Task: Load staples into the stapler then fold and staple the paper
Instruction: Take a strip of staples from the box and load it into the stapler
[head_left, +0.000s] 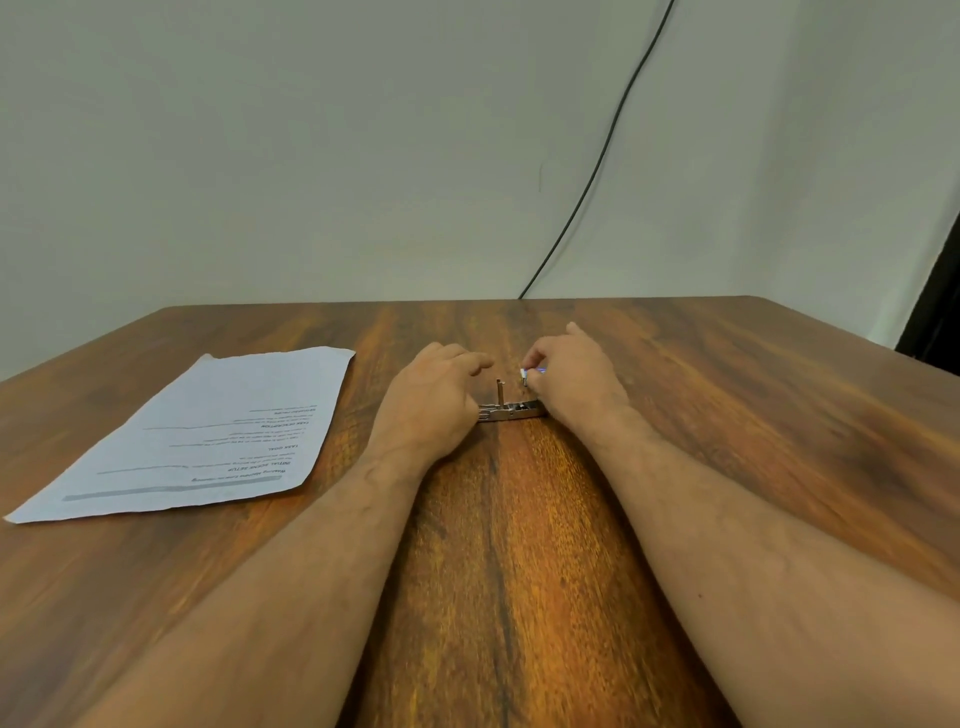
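Observation:
A small metal stapler (506, 411) lies on the wooden table (519, 519) between my hands, with a thin metal part standing upright from it. My left hand (434, 402) covers the stapler's left end, fingers curled over it. My right hand (571, 376) is at the stapler's right end and pinches a small white and blue item (525, 375), perhaps a staple box, just above it. A printed sheet of paper (208, 436) lies flat to the left, apart from both hands.
A black cable (597, 166) hangs down the wall behind the table's far edge. A dark object (935, 301) stands at the right edge of view. Bare wood lies in front of and to the right of my arms.

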